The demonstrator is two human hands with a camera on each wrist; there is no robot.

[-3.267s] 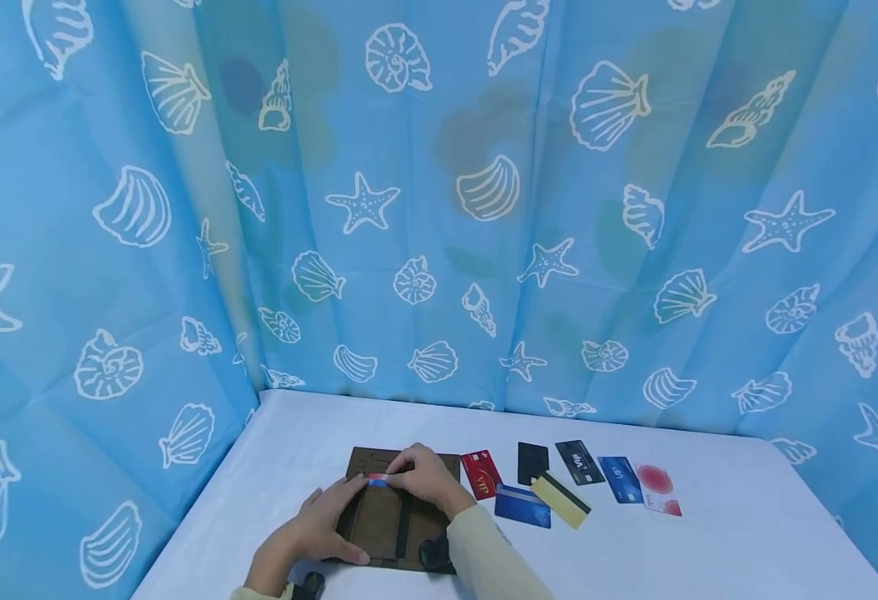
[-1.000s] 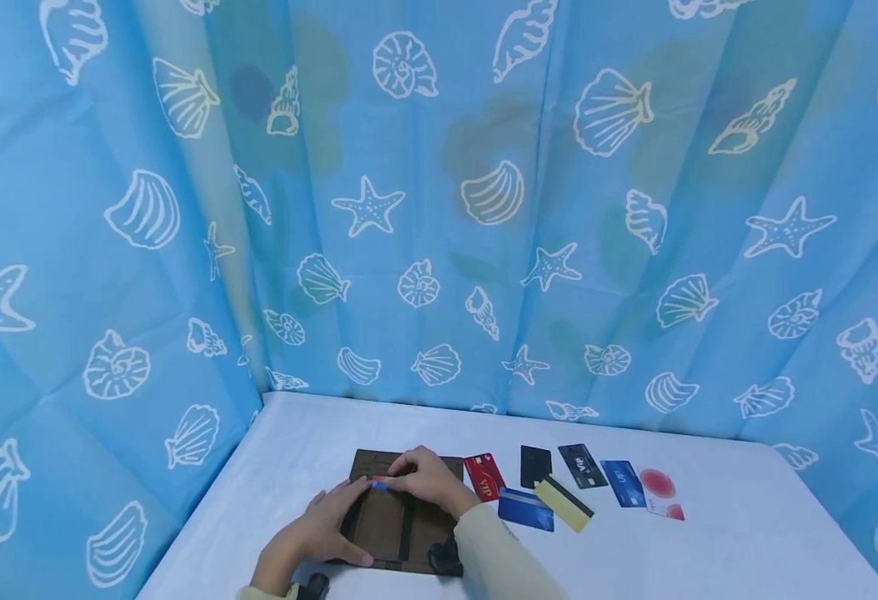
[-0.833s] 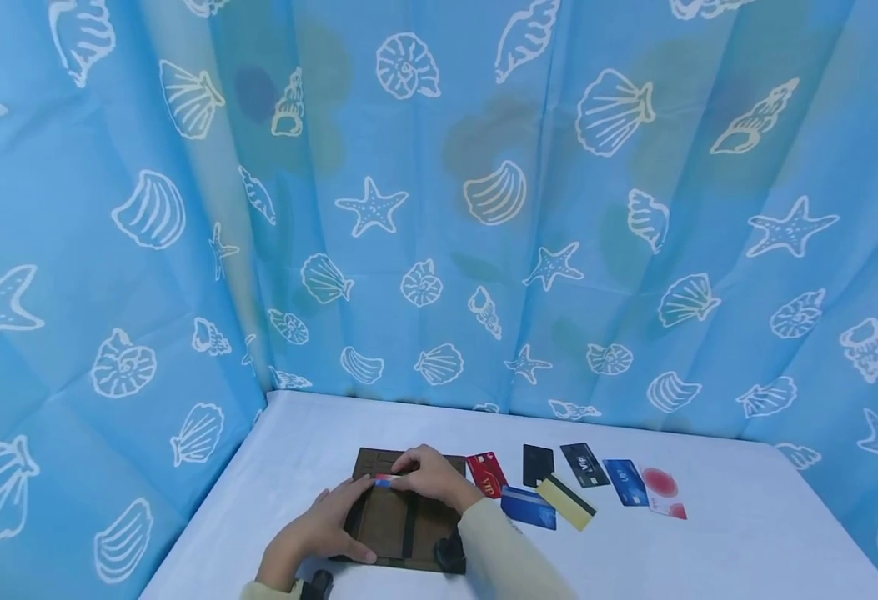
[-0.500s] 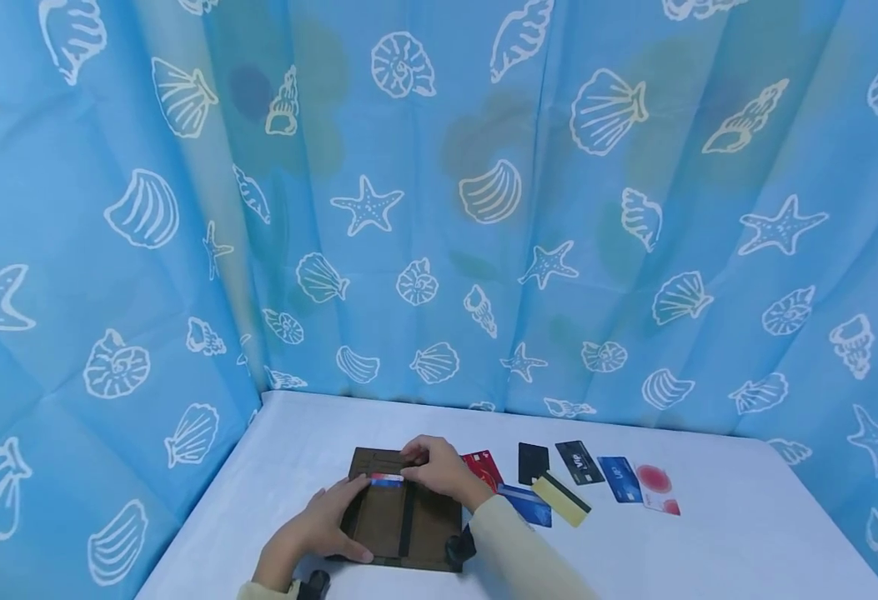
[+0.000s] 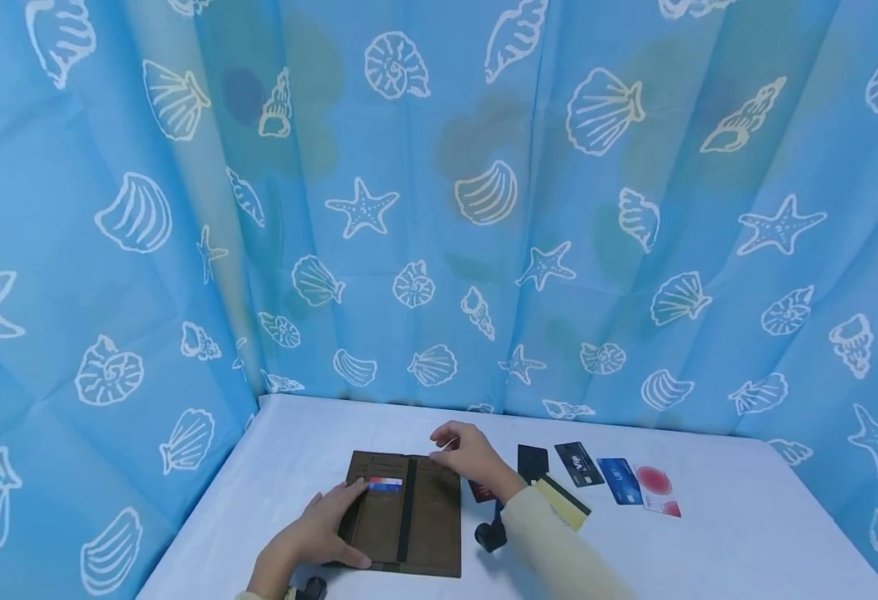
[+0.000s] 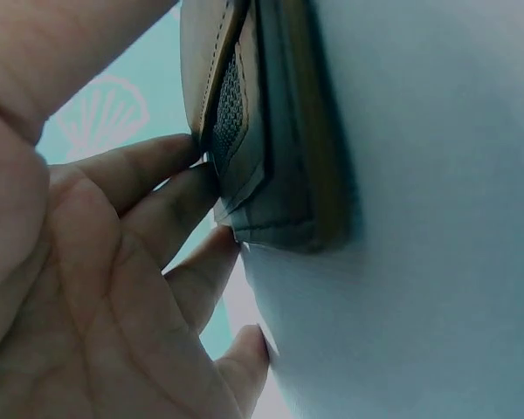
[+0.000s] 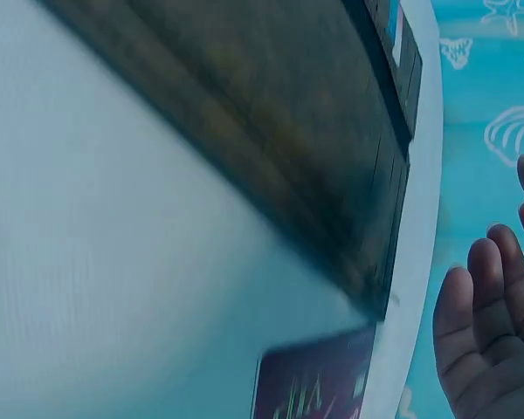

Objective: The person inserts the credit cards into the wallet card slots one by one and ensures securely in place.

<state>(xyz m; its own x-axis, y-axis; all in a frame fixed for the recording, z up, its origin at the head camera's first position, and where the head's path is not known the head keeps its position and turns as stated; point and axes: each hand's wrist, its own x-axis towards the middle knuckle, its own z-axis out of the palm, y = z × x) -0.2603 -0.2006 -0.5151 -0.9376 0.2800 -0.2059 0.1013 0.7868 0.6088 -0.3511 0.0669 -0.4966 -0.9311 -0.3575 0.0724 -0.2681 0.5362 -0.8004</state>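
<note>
An opened brown wallet point(image 5: 436, 533) lies flat on the white table, with a black strap point(image 5: 406, 521) down its middle. The top edge of a red, white and blue card point(image 5: 386, 484) shows in a slot of the wallet's left half. My left hand point(image 5: 311, 529) rests along the wallet's left side; in the left wrist view its extended fingertips touch the wallet edge point(image 6: 279, 205). Just right of the wallet's upper corner, my right hand point(image 5: 476, 460) is raised with loosely bent fingers and nothing between them. It partly hides a red card point(image 5: 480, 492).
Right of the wallet lie a black card point(image 5: 532, 461), a gold card point(image 5: 564, 502), a black VIP card point(image 5: 579, 464), a blue card point(image 5: 620, 481) and a white card with red circles point(image 5: 656, 492). A shell-patterned blue curtain point(image 5: 439, 250) stands behind and at the left.
My right hand has let go of the red, white and blue card in the slot and moved right, off the wallet, now covering a blue card. My left hand stays on the wallet.
</note>
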